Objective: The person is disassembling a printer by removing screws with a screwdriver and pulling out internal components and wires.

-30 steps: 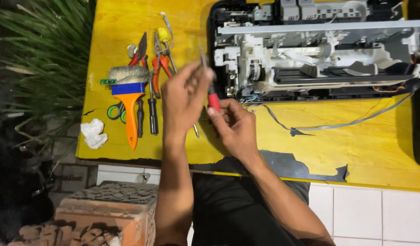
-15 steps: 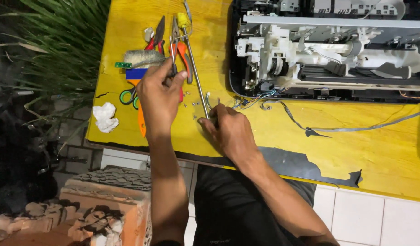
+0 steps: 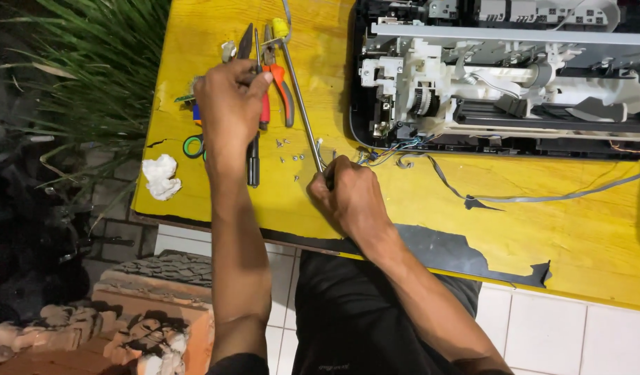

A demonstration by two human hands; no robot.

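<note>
My left hand (image 3: 230, 104) is closed over a row of hand tools at the table's left, its thumb against a thin metal shaft and a red-handled screwdriver (image 3: 264, 111) under the fingers. Orange pliers (image 3: 286, 97) and a black-handled tool (image 3: 253, 163) lie right beside it. My right hand (image 3: 348, 194) grips the lower end of a long metal rod (image 3: 302, 104) with a yellow tip that slants up the table. Several small screws (image 3: 289, 149) lie between the two hands.
An opened printer (image 3: 501, 83) with its white and black mechanism exposed fills the back right of the yellow table (image 3: 417, 208). A grey flat cable (image 3: 528, 198) trails from it. A crumpled white tissue (image 3: 160, 177) lies near the left edge. Plants and bricks stand to the left.
Both hands came down from mid-air to the table. My left hand moved onto the tool row. My right hand, which held the red-handled screwdriver, now grips the long rod's end.
</note>
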